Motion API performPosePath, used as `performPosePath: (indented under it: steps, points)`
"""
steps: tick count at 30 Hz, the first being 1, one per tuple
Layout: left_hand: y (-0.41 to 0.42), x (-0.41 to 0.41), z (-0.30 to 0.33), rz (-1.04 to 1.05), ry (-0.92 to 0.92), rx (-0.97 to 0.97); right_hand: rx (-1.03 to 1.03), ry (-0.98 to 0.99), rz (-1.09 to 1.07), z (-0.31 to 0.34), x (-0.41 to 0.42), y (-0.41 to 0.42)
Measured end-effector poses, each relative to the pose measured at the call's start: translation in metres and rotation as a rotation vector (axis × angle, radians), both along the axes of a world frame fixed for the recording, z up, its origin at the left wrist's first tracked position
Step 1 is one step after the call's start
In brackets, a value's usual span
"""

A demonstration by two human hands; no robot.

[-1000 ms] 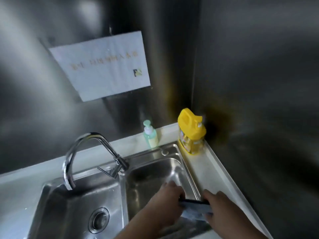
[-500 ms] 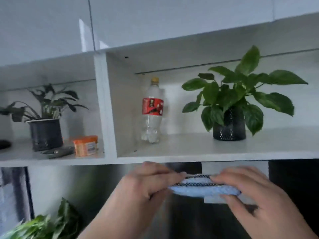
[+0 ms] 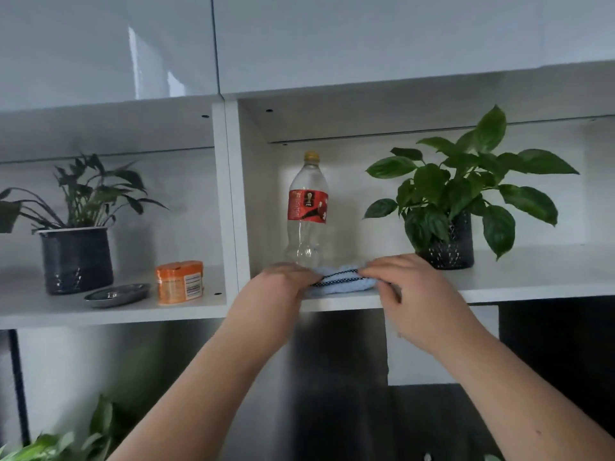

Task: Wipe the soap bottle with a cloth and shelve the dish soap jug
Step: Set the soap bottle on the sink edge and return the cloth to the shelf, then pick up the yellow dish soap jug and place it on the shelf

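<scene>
A folded light-blue cloth (image 3: 339, 283) with a dark striped edge rests on the front of the white shelf (image 3: 519, 284), just in front of a clear plastic bottle (image 3: 307, 211) with a red label. My left hand (image 3: 283, 291) pinches the cloth's left end and my right hand (image 3: 409, 294) pinches its right end. The soap bottle and the yellow dish soap jug are out of view.
A leafy potted plant (image 3: 446, 207) stands right of the bottle. The left shelf bay holds a dark potted plant (image 3: 76, 241), a metal dish (image 3: 116, 295) and an orange tub (image 3: 179, 281). Glossy cabinet doors (image 3: 299, 38) hang above. More leaves (image 3: 63, 440) show bottom left.
The view swung up from the sink to the shelves. Both hands rose with the folded cloth and brought it onto the shelf edge in front of the plastic bottle.
</scene>
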State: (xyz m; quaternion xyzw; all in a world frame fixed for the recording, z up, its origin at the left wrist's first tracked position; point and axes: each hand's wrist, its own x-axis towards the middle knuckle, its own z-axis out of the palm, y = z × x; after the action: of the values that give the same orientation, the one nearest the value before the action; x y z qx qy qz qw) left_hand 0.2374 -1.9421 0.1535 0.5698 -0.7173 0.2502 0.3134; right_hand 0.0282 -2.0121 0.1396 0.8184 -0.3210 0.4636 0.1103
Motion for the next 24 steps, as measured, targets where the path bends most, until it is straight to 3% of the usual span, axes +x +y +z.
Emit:
performPosePath:
  steps: [3, 6, 7, 10, 15, 21, 24]
  points:
    - [0.014, -0.02, -0.015, 0.076, 0.002, -0.143, -0.014, -0.025, 0.035, -0.023, -0.021, 0.021]
    - [0.027, -0.061, -0.064, -0.251, 0.19, -0.285, 0.028, -0.185, 0.077, -0.082, -0.059, 0.036]
    - [0.025, -0.08, -0.088, -0.374, 0.258, -0.243, 0.087, -0.212, 0.064, -0.107, -0.074, 0.036]
    - [-0.004, -0.146, -0.167, -0.546, 0.584, 0.136, 0.397, -0.275, -0.016, -0.186, -0.117, 0.028]
    - [-0.087, -0.272, -0.296, -0.469, 0.897, 0.749, 0.885, -0.46, -0.17, -0.307, -0.2, -0.004]
    - [-0.172, -0.4, -0.378, -0.427, 0.737, 1.093, 1.157, -0.728, -0.351, -0.391, -0.315, -0.064]
    - [-0.217, -0.444, -0.39, -0.409, 0.718, 1.201, 1.119, -0.749, -0.487, -0.419, -0.359, -0.106]
